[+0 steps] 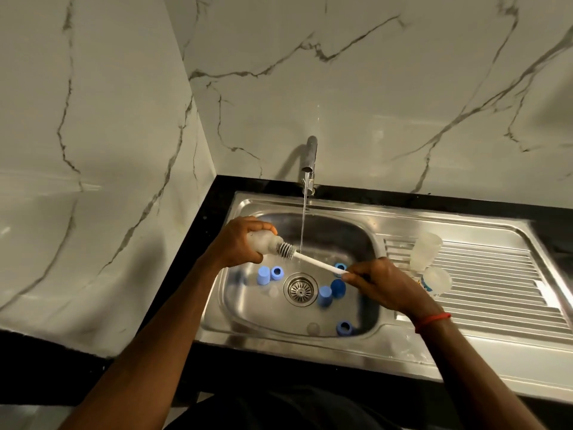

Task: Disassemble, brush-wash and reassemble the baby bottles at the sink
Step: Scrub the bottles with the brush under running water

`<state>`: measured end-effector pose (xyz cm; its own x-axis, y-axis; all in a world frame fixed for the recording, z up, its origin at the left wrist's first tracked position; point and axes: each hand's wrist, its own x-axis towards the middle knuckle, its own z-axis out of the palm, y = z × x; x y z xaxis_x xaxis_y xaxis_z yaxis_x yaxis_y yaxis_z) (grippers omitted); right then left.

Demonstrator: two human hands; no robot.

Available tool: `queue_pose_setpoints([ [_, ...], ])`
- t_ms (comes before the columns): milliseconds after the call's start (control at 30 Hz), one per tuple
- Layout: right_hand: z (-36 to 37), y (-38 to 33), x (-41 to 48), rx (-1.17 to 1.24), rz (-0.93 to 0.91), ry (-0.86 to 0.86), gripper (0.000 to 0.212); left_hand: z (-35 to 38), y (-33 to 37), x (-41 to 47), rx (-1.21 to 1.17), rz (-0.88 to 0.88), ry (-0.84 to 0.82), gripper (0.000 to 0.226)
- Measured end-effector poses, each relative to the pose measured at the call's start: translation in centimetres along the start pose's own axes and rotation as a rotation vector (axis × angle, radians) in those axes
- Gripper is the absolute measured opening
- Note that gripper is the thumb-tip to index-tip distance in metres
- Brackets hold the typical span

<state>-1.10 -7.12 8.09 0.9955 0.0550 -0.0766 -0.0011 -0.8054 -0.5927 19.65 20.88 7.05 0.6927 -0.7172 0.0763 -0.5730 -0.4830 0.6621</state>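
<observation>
Stainless-steel sink [248, 209], set in a black countertop [223, 187], is seen from above with two bare forearms reaching over its near rim. Nearest in the basin, a blue screw ring [344, 328] and a clear teat [313, 328] are seen lying close together. Around the round metal drain strainer [300, 288], further pale and dark blue caps and rings are scattered. Above them, the end of a white-handled bottle brush [316, 261] is pinched between the fingers and thumb of the right hand [381, 282], whose wrist is circled by a red thread bracelet [432, 320]. The brush's grey ribbed head is held at the mouth of a clear plastic baby bottle [263, 242], which is clasped on its side in the curled fingers of the left hand [245, 240], over the left part of the basin. To the right, two more clear bottles [426, 249] are laid on the ribbed drainboard [496, 274], touching each other. Behind the hands, a thin stream of water [304, 218] is let fall just beside the brush head from a chrome tap [310, 159], which is mounted at the foot of a white marble wall veined in grey [372, 88].
</observation>
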Motion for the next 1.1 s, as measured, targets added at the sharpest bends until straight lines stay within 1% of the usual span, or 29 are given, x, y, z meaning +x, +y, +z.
queue_pose_setpoints([
  [33, -0.4, 0.2, 0.0, -0.118, 0.006, 0.054, 0.030, 0.1, -0.1, 0.0, -0.008, -0.017, -0.011, 0.061],
  [67, -0.8, 0.3, 0.0, -0.278, -0.009, 0.169, 0.025, 0.4, -0.2, 0.0, -0.038, -0.044, -0.025, 0.060],
  [133, -1.7, 0.2, 0.3, -0.576, -0.126, 0.469, 0.023, 0.7, -0.2, 0.0, -0.080, -0.078, -0.038, 0.062],
  [167, -1.9, -0.2, 0.4, -0.666, -0.192, 0.589, 0.023, 0.8, -0.1, 0.2, -0.090, -0.074, -0.044, 0.063],
  [200, -2.1, -0.8, 0.6, -0.719, -0.251, 0.683, 0.021, 0.9, 0.1, 0.4, -0.104, -0.062, -0.062, 0.062],
  [267, -2.8, -1.8, 0.8, -0.771, -0.340, 0.841, 0.008, 0.9, 0.7, 1.0, -0.124, -0.031, -0.131, 0.058],
  [300, -3.1, -2.0, 0.9, -0.781, -0.359, 0.898, 0.003, 1.0, 1.0, 1.1, -0.131, -0.022, -0.153, 0.058],
  [333, -3.3, -2.0, 0.9, -0.789, -0.355, 0.917, 0.002, 1.2, 1.2, 1.2, -0.137, -0.013, -0.153, 0.058],
  [367, -3.5, -1.8, 0.9, -0.798, -0.332, 0.883, 0.003, 1.3, 1.2, 1.3, -0.146, -0.012, -0.137, 0.058],
  [400, -3.3, -1.6, 0.8, -0.800, -0.288, 0.812, 0.009, 1.4, 1.2, 1.3, -0.154, -0.012, -0.110, 0.059],
  [467, -2.3, -0.7, 0.3, -0.779, -0.160, 0.611, 0.029, 1.1, 0.8, 1.5, -0.159, -0.013, -0.040, 0.061],
  [500, -1.4, -0.4, 0.0, -0.736, -0.087, 0.501, 0.036, 0.8, 0.6, 1.8, -0.142, -0.003, -0.010, 0.061],
  [533, -0.6, -0.2, -0.3, -0.669, -0.021, 0.405, 0.038, 0.5, 0.4, 2.1, -0.111, 0.020, 0.012, 0.060],
  [600, 0.7, -0.1, -0.7, -0.474, 0.061, 0.247, 0.033, 0.1, 0.1, 2.6, -0.052, 0.069, 0.050, 0.060],
  [667, 1.2, -0.5, -0.7, -0.228, 0.079, 0.148, 0.027, 0.1, -0.2, 2.8, -0.002, 0.086, 0.090, 0.061],
  [733, 1.1, -1.6, -0.3, 0.026, 0.144, 0.069, 0.028, 0.4, -0.6, 2.9, 0.021, 0.084, 0.140, 0.061],
  [800, 0.8, -1.9, -0.1, 0.135, 0.209, 0.053, 0.029, 0.7, -0.8, 3.1, 0.034, 0.101, 0.165, 0.060],
  [867, 0.5, -1.8, 0.0, 0.167, 0.234, 0.064, 0.030, 0.7, -0.9, 3.3, 0.043, 0.109, 0.189, 0.062],
  [933, 0.2, -1.4, -0.2, 0.192, 0.242, 0.081, 0.028, 0.8, -1.2, 3.2, 0.054, 0.071, 0.205, 0.064],
  [1033, 0.0, -0.7, -0.8, 0.168, 0.238, 0.198, 0.028, 1.3, -2.0, 3.0, 0.031, -0.091, 0.226, 0.065],
  [1100, 0.2, -0.5, -1.0, 0.134, 0.225, 0.270, 0.035, 1.8, -1.8, 2.8, -0.014, -0.231, 0.201, 0.067],
])
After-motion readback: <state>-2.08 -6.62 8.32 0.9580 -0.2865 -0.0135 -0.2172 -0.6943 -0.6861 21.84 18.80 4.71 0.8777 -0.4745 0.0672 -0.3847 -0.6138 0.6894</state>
